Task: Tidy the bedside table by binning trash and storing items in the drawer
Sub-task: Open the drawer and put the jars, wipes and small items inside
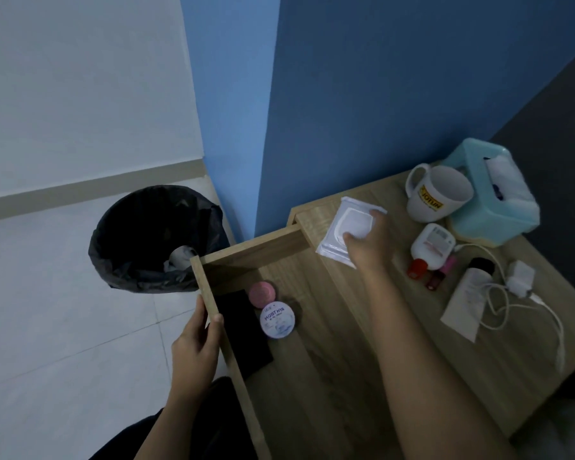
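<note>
So the drawer (249, 249) of the bedside table (498, 370) is pulled out, and the left hand (193, 340) is clamped on its front edge, thumb inside and fingers outside. In the drawer, along that front edge, there's a flat black thing (243, 330), with a pink round tin (262, 293) and a white round tin (277, 319) just beside it.

The right hand (369, 244) is at the table's back left corner, fingers curled round a white wipes pack (341, 234) that looks like it's lying flat on the top.

Rest of the tabletop: a white mug (435, 197) and a teal tissue box (478, 207) at the back edge, then a lotion bottle (430, 244), a pale tube (468, 300) and a white charger (521, 277) with its cable towards the right edge.

The bin (140, 234), black liner, sits on the floor left of the table, with a crumpled tissue (180, 258) in it.
</note>
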